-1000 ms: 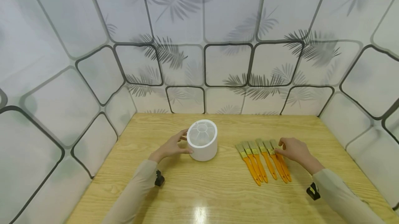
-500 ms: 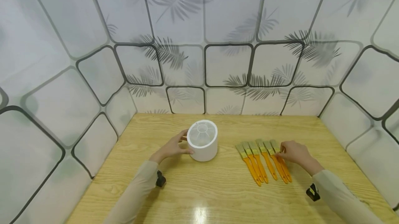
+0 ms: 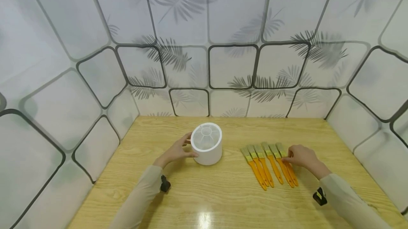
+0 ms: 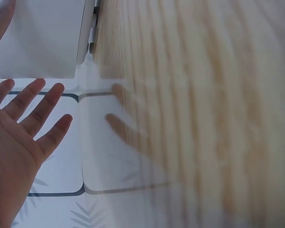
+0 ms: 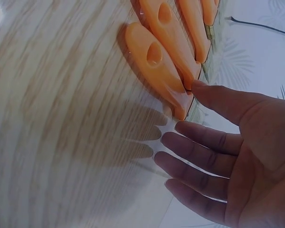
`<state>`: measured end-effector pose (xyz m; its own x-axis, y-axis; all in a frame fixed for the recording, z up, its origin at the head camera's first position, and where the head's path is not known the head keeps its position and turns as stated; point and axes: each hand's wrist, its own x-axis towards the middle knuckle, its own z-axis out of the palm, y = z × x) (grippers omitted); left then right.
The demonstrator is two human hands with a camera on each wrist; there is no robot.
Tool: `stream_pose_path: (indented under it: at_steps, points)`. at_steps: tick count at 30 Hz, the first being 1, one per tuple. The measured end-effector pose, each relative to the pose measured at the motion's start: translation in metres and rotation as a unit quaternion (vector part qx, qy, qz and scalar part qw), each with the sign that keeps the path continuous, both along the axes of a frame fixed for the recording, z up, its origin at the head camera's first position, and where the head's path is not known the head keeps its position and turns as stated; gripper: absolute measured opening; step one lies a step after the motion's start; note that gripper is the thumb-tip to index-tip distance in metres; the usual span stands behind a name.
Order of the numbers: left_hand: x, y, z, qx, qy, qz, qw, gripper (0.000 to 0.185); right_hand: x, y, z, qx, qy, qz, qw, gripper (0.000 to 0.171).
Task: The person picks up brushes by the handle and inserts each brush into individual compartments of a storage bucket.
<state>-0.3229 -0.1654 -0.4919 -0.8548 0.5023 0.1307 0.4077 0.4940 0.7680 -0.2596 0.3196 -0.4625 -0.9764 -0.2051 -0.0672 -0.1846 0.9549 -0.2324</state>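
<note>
A white round holder (image 3: 208, 155) with a slanted rim and inner dividers stands upright on the wooden table. My left hand (image 3: 174, 152) is at its left side, with the thumb touching the front and the fingers behind. In the left wrist view the left hand's fingers (image 4: 46, 107) look nearly straight beside the holder's wall. Several flat paintbrushes (image 3: 257, 167) with orange handles lie in a fanned row, bristles away from me. At the rightmost paintbrush (image 3: 292, 174), my right hand (image 3: 302, 156) has thumb and index finger on either side of the handle, pinching it.
The wooden table (image 3: 204, 190) ends at a patterned backdrop (image 3: 232, 66) behind and at both sides. A stretch of tabletop separates the holder from the brushes. Small black devices sit at both wrists.
My right hand has shifted slightly, with its fingers drawing closer in around the rightmost paintbrush. The left hand and the holder stay in place.
</note>
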Motion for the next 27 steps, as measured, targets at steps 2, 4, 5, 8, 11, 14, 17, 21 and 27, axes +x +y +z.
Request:
stream_pose_path:
  at_steps: [2, 4, 5, 8, 11, 14, 17, 21, 27]
  points:
    - [0.003, 0.001, 0.004, 0.002, -0.001, -0.003, 1.0000, 0.090, 0.000, 0.000, 0.000, -0.003, -0.001, 0.000, 1.000, 0.028]
    - [0.010, 0.002, 0.014, 0.000, 0.000, -0.010, 0.9999, 0.089, 0.000, 0.000, 0.000, -0.005, -0.003, 0.001, 1.000, 0.028]
    - [0.013, 0.003, 0.020, -0.001, -0.001, -0.014, 0.9999, 0.089, 0.000, 0.000, 0.000, -0.006, -0.003, 0.000, 1.000, 0.028]
    - [0.023, 0.005, 0.034, -0.005, -0.007, -0.021, 0.9997, 0.087, 0.000, 0.001, -0.002, -0.007, -0.002, -0.001, 1.000, 0.029]
    - [0.024, 0.005, 0.033, -0.002, -0.009, -0.022, 0.9997, 0.088, 0.000, 0.001, -0.005, -0.010, -0.001, -0.005, 1.000, 0.032]
    - [0.024, 0.005, 0.032, 0.003, -0.015, -0.024, 0.9996, 0.088, -0.001, 0.001, -0.006, -0.016, -0.003, -0.011, 1.000, 0.038]
    - [0.024, 0.005, 0.031, 0.010, -0.015, -0.022, 0.9996, 0.088, -0.003, 0.001, -0.007, -0.020, -0.003, -0.014, 1.000, 0.045]
    - [0.024, 0.005, 0.031, 0.015, -0.014, -0.016, 0.9997, 0.087, -0.005, 0.000, -0.007, -0.023, -0.008, -0.028, 0.999, 0.049]
    - [0.018, 0.006, 0.024, 0.004, -0.024, -0.013, 0.9996, 0.089, -0.006, 0.001, -0.005, -0.028, -0.026, -0.051, 0.998, 0.045]
